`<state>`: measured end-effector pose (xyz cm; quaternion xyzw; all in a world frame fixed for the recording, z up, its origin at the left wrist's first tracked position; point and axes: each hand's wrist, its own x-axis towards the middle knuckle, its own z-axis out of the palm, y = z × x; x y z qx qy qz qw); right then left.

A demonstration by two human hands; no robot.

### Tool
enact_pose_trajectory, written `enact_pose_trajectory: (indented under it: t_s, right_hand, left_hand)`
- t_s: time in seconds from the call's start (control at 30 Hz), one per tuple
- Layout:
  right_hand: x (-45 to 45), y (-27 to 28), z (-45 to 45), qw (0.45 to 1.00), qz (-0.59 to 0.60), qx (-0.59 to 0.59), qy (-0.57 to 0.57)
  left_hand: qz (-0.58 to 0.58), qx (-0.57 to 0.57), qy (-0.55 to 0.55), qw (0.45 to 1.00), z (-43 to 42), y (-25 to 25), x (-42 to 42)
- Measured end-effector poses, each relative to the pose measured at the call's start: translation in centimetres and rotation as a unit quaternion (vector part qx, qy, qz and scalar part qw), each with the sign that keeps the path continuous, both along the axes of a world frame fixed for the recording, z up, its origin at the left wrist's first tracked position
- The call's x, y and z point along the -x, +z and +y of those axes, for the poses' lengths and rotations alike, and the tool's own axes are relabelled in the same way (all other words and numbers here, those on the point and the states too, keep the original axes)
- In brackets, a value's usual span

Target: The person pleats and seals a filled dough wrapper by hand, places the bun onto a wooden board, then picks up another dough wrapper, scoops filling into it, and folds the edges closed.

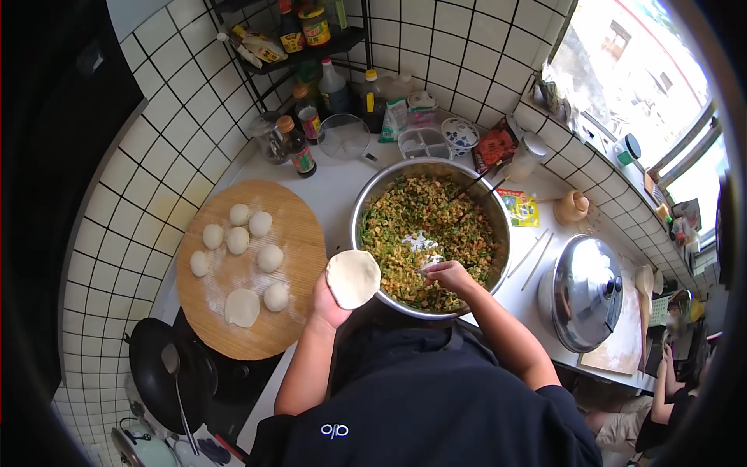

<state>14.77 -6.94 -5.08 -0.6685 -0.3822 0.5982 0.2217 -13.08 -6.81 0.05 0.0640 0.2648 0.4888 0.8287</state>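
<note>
A flat round dough wrapper [354, 279] rests on my left hand [330, 308], held between the wooden board and the bowl. My right hand [451, 275] is closed over the near side of a large steel bowl [360, 261], pinching what looks like a metal spoon [424, 272], mostly hidden by the fingers and the filling. Chopped green and brown filling [459, 226] covers the bowl's inside, with a pale shiny patch near the middle. On the floured round board [307, 226] at left sit several dough balls [270, 258] and one flattened dough disc [242, 308].
Chopsticks [476, 183] lean in the bowl's far side. Bottles [296, 148] and a clear bowl [345, 135] stand behind. A lidded steel pot [583, 292] is at right, a black wok [159, 366] at lower left. Another person [661, 409] sits at far right.
</note>
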Motion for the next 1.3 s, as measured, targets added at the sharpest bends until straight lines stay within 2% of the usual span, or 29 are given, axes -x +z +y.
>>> enact_pose_trajectory:
  t_s: [0.1,0.23,0.33,0.37,0.4,0.47,0.5,0.6,0.67,0.7,0.73,0.77,0.8,0.87,0.97,1.07,1.1,1.17,1.3]
  right_hand:
    - [-0.3,2.7,-0.2,1.0,0.012,-0.009,-0.022]
    - [-0.3,7.4,-1.1,0.991,0.0,-0.129,-0.028]
    - [0.2,8.0,-2.2,0.973,-0.038,-0.224,-0.034]
    - [0.7,8.5,-2.9,0.966,-0.102,-0.234,-0.038]
    - [1.5,9.3,-3.7,0.912,-0.207,-0.353,-0.007]
    - [1.9,10.1,-4.6,0.769,-0.389,-0.499,0.085]
    - [2.0,9.6,-4.7,0.736,-0.405,-0.535,0.092]
    - [1.5,9.7,-4.8,0.733,-0.406,-0.538,0.095]
    - [1.0,10.5,-4.4,0.779,-0.376,-0.501,0.039]
    - [0.6,10.4,-3.8,0.787,-0.409,-0.461,0.033]
    - [0.2,9.9,-3.2,0.793,-0.441,-0.419,0.027]
    - [-0.8,7.2,-2.4,0.785,-0.486,-0.383,0.042]
    - [-1.6,5.3,-1.6,0.799,-0.52,-0.288,0.094]
    - [-1.5,2.8,-0.4,0.833,-0.511,-0.076,0.198]
    - [1.2,0.8,-1.8,0.869,-0.415,-0.108,0.247]
    - [0.6,0.0,-1.8,0.935,-0.304,-0.093,0.155]
    - [0.3,1.6,-1.2,0.95,-0.281,-0.039,0.132]
    - [-1.4,0.6,-0.8,0.974,-0.199,-0.044,0.097]
    - [-2.9,3.5,-0.6,0.989,-0.116,-0.089,0.018]
  left_hand:
    - [0.026,0.006,-0.008,1.0,0.3,0.1,-1.0]
    - [0.038,0.037,0.0,0.999,1.2,0.0,-4.1]
    - [0.019,0.076,-0.011,0.997,2.8,0.3,-7.6]
    - [0.0,0.076,-0.017,0.997,3.2,1.0,-8.6]
    - [-0.019,0.056,-0.026,0.998,3.7,0.6,-9.2]
    - [-0.036,0.046,-0.043,0.997,4.4,0.3,-9.8]
    - [-0.039,0.052,-0.048,0.997,4.4,0.5,-10.0]
    - [-0.057,0.052,-0.06,0.995,4.2,1.0,-9.6]
    - [-0.086,0.025,-0.069,0.994,4.2,0.4,-9.1]
    - [-0.044,0.061,-0.058,0.995,4.0,0.1,-8.6]
    - [-0.041,0.05,-0.052,0.997,4.0,-0.1,-8.1]
    - [-0.031,0.042,-0.054,0.997,3.8,-0.2,-7.5]
    - [-0.021,0.035,-0.058,0.998,3.6,0.1,-7.1]
    - [-0.008,0.036,-0.043,0.998,3.7,-0.9,-6.2]
    - [-0.013,0.016,-0.032,0.999,3.5,-1.2,-5.4]
    - [0.003,0.007,-0.034,0.999,3.0,-0.6,-4.7]
    - [0.002,0.01,-0.03,1.0,3.0,-0.6,-4.4]
    - [0.005,0.014,-0.022,1.0,3.0,-0.3,-4.1]
    - [0.011,0.026,-0.015,0.999,3.3,-0.6,-4.3]
